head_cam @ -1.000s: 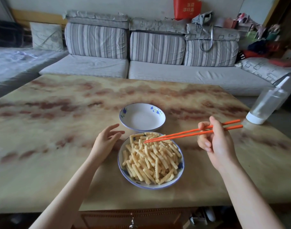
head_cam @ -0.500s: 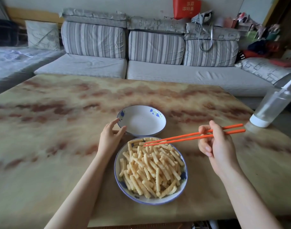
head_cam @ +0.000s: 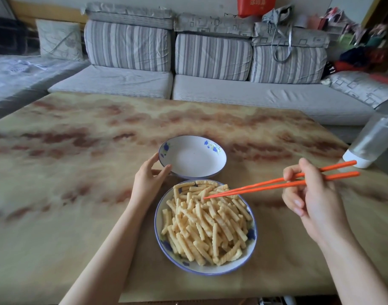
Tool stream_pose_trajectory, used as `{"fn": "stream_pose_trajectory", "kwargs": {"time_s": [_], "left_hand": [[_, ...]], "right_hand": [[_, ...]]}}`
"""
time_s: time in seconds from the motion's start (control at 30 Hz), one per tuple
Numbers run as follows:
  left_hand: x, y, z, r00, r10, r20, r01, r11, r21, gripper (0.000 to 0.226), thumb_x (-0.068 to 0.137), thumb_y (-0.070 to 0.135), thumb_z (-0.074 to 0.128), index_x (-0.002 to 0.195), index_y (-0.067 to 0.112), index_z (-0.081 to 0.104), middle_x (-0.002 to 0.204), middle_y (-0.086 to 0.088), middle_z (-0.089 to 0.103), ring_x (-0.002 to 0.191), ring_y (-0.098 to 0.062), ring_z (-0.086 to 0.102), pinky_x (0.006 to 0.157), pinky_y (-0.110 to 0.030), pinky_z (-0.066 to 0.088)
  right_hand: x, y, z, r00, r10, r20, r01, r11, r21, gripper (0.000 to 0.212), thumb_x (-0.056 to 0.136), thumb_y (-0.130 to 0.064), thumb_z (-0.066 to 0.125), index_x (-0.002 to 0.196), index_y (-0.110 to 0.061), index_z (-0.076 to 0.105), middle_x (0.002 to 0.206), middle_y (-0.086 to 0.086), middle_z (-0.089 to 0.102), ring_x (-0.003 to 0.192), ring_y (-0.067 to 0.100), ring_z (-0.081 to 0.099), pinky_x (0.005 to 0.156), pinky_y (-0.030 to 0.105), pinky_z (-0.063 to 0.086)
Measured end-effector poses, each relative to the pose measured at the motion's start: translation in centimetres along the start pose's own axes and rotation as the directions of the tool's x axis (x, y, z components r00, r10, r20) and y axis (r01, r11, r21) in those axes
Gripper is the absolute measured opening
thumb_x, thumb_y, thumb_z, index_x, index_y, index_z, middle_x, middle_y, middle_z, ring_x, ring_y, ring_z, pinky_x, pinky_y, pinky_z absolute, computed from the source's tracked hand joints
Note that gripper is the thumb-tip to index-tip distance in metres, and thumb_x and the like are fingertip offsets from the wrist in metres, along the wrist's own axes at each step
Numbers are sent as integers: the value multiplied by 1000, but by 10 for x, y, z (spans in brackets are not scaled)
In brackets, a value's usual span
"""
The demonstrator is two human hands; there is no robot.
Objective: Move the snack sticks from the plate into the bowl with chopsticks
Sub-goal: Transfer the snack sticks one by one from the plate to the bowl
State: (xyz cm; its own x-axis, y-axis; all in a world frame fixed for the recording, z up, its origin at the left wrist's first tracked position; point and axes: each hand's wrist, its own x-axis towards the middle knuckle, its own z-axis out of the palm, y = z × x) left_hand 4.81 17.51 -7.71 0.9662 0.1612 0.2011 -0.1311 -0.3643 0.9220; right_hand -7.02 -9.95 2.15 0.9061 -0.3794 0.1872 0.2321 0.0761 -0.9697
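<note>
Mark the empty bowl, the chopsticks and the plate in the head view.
bowl [head_cam: 192,159]: head view, bare white inside.
chopsticks [head_cam: 265,187]: head view, middle of the lower stick.
plate [head_cam: 210,270]: head view, near rim.

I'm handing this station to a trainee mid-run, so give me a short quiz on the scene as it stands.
1. Which hand holds the chopsticks?
2. True or false: the bowl is empty.
3. The left hand touches the bowl at: A its left rim; B its right rim; C its centre.
Key: 1 the right hand; 2 true; 3 A.
</note>
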Motion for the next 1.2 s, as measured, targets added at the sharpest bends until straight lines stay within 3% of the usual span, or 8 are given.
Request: {"fn": "stream_pose_trajectory", "kwargs": {"time_s": [0.1,0.27,0.6,0.77,1.0,1.2], "left_hand": [[1,-1,0,1000,4,-1,-4,1000,0,53,91,29,67,141,24,52,122,-3,69,86,-10,70,81,-22,48],[1,-2,0,1000,-11,4,11,1000,-24,54,90,29,68,141,24,52,117,-4,71,85,-10,71,86,-27,53],[1,-4,0,1000,-23,8,23,999,-45,55,90,30,68,141,25,51,115,-5,71,83,-9,71,70,-10,49],[1,-3,0,1000,-22,7,22,999,-40,55,90,29,68,142,25,51,114,-5,71,82,-8,70,67,-5,46],[-1,0,0,1000,-15,3,15,1000,-26,53,90,27,68,141,24,52,110,-5,72,77,-2,69,61,-1,42],[0,0,0,1000,-26,0,26,999,-30,53,90,27,69,140,24,53,100,-1,74,77,-3,69,61,-1,42]], "right_hand": [[-1,2,6,1000,4,22,-3,1000,-27,46,103,-24,35,63,-8,49,60,17,29,27,10,21,33,16,16],[0,8,10,1000,23,-16,-23,1000,15,44,102,-23,37,62,-9,50,66,18,36,28,10,23,34,16,16],[0,11,13,997,69,-31,-68,996,54,44,102,-22,36,61,-11,50,64,13,38,29,10,24,35,18,14],[4,7,13,994,88,-58,-78,984,162,38,102,-19,35,67,-7,46,63,0,54,29,7,26,35,19,15],[28,9,31,987,84,-133,-41,954,297,38,100,-15,36,64,-11,45,57,-3,54,30,8,27,34,17,18],[66,28,67,983,33,-180,-4,987,158,39,100,-16,34,63,-10,46,39,-6,45,27,10,31,35,16,19]]}}
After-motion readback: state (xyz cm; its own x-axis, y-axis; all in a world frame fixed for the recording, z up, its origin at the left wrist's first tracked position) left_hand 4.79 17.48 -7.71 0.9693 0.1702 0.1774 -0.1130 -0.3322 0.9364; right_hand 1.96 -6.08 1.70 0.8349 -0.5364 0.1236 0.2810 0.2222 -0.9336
